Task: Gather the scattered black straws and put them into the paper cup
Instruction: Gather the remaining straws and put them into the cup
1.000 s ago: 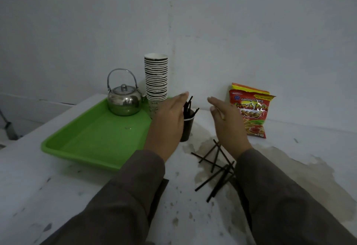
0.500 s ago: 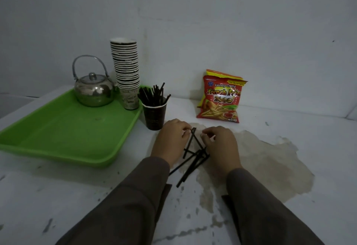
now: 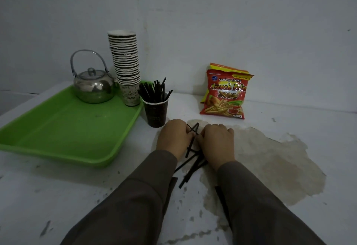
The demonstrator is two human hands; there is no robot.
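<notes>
Nearest us, a few loose black straws lie crossed on the stained white bench, their near ends poking out between our two sleeves. Just beyond, our left hand and right hand sit knuckles-up and close together over the far ends of that pile, fingers curled down around several straws as we bunch them; how many each hand has pinched, we cannot tell. Past the hands, slightly left, stands the dark paper cup, upright and holding a thick bunch of straws already. By our reckoning most of the job is done: this last handful wants lifting and dropping in. Left of the cup a green tray carries a steel kettle and a tall stack of cups. Farthest right, a French fries snack bag leans at the wall.
</notes>
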